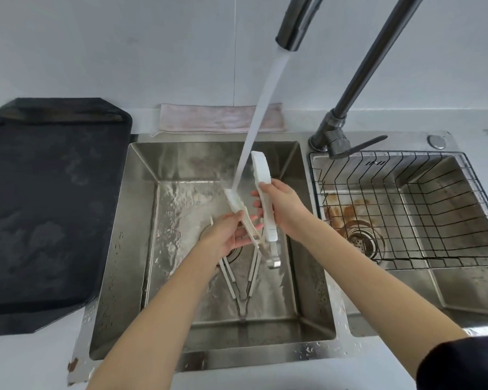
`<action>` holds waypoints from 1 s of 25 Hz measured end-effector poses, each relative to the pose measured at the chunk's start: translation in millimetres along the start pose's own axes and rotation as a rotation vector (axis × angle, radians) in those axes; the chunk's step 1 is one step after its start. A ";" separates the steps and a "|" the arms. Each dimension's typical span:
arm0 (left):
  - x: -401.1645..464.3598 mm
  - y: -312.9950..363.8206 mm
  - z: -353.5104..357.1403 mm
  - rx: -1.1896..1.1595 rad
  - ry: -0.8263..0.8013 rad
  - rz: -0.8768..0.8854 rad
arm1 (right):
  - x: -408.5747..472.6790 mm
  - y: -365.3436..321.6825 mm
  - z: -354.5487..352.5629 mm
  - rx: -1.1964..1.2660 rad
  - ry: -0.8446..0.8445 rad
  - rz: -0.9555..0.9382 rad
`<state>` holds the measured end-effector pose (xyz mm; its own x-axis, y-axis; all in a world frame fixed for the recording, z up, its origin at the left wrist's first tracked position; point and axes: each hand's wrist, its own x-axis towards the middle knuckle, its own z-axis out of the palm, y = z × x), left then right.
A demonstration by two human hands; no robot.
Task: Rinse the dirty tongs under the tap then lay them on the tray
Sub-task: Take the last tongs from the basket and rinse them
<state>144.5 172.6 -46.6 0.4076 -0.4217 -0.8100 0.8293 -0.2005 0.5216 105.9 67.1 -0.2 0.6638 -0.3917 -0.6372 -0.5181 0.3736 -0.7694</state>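
White tongs (261, 175) are held spread open over the left sink basin (141, 192), tips up. Water from the tap (289, 38) strikes the left arm of the tongs near its tip. My left hand (226, 235) grips that left arm, and my right hand (282, 209) grips the right arm. A second pair of tongs (244, 285), with thin white arms, lies on the basin floor below my hands. The black tray (48, 198) sits on the counter left of the sink.
A pink cloth (209, 119) lies folded behind the basin. The right basin holds a black wire basket (406, 198) over a rust-stained drain. The tap's base and lever (338, 139) stand between the two basins.
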 end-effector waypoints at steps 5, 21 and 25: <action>8.8 -8.3 -2.6 -0.065 0.024 -0.047 | 4.9 10.3 -2.3 -0.007 0.031 -0.030; 4.0 29.0 5.3 -0.142 0.010 0.126 | 20.1 45.3 0.6 0.274 0.084 0.399; 4.2 37.9 14.4 -0.148 0.075 0.106 | 10.0 44.3 3.4 0.054 0.066 0.389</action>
<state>172.2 150.6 -26.4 0.5188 -0.3650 -0.7731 0.8249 -0.0240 0.5648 91.5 82.5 -40.5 0.3866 -0.2651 -0.8833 -0.6936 0.5477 -0.4679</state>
